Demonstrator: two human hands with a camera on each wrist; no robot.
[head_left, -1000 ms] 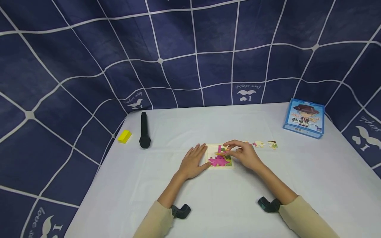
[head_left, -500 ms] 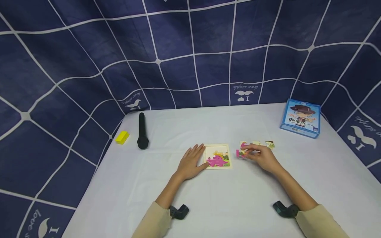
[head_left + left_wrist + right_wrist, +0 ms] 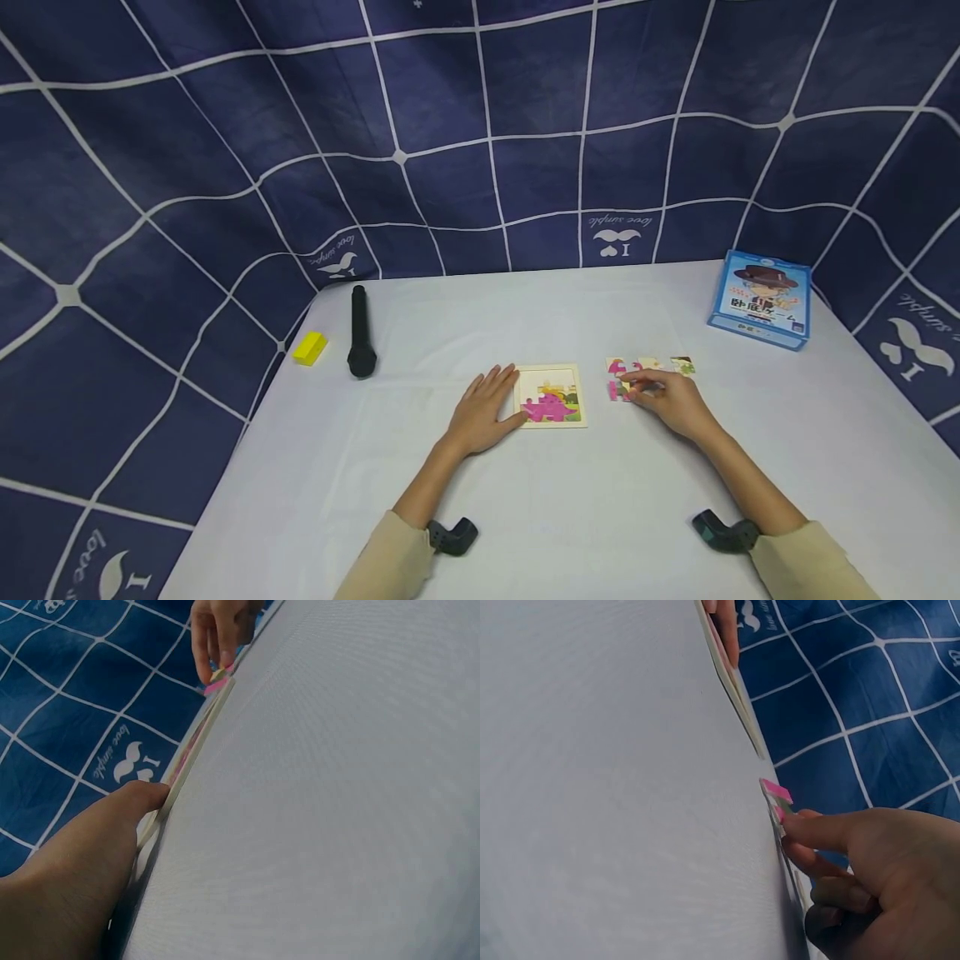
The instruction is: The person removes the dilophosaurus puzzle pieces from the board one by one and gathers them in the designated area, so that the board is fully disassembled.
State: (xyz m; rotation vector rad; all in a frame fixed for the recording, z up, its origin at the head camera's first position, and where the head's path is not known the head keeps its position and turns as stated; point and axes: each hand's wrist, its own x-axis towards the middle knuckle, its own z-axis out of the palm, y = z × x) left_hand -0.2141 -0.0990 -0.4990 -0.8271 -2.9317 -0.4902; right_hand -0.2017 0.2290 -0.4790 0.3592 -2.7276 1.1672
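A square wooden puzzle tray (image 3: pixel 534 377) lies on the white table, partly filled with pieces of a pink dinosaur picture. Its upper left area shows bare wood. My left hand (image 3: pixel 483 417) rests on the tray's left edge, fingers spread and straight, thumb at the lower left corner. To the right of the tray, my right hand (image 3: pixel 671 406) pinches a pink and green puzzle piece (image 3: pixel 616 390) between thumb and forefinger. In the right wrist view that piece (image 3: pixel 778 790) sits at or just above the tabletop; I cannot tell which.
Several loose pieces lie in a row behind my right hand, including a green and brown piece (image 3: pixel 683 365) and a pink one (image 3: pixel 615 365). A blue box (image 3: pixel 761 300) stands at the back right. On the left are a black microphone (image 3: pixel 361 333) and a yellow block (image 3: pixel 310 348).
My right hand has moved right, from over the tray to beside it, carrying the pink and green puzzle piece. My left hand has stayed on the tray.
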